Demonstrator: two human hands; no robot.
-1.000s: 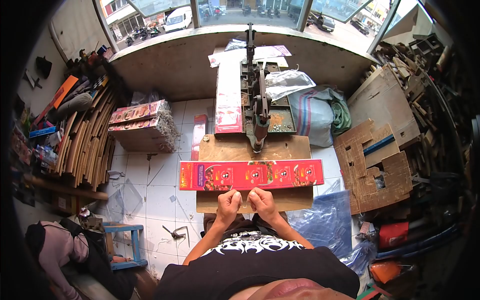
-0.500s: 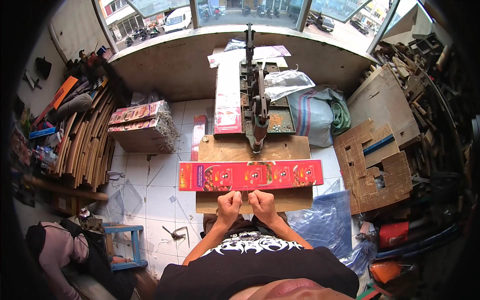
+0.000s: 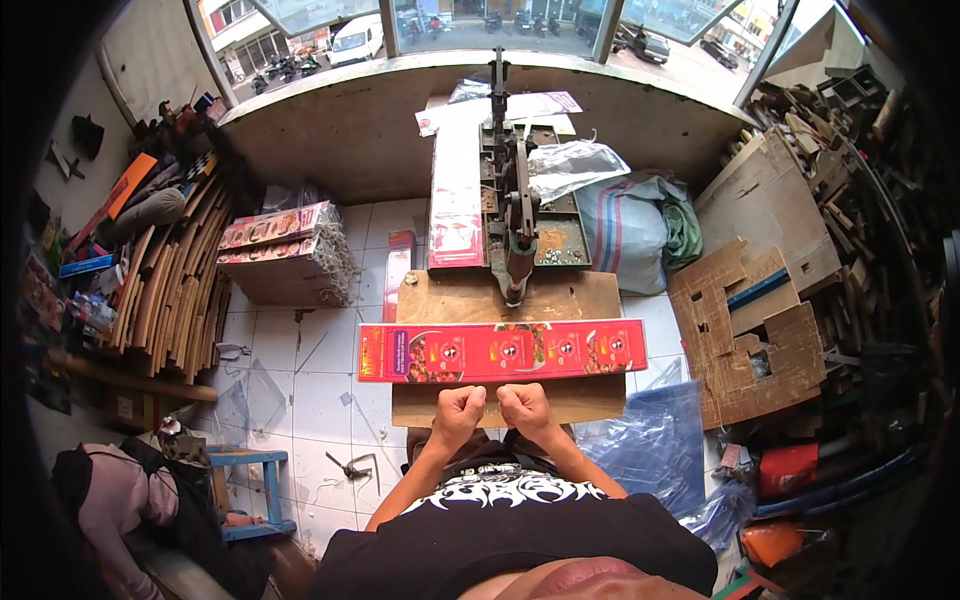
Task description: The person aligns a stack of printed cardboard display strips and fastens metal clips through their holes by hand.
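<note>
A red card [image 3: 502, 350], probably light, stiffish and slick, is lying across the bench [image 3: 570, 296], its left end [image 3: 374, 353] suiting a grip, while I'm holding my left hand [image 3: 459, 416] and right hand [image 3: 527, 411] fisted just apart before it, contents untellable, its right end [image 3: 636, 345] suiting equally.
</note>
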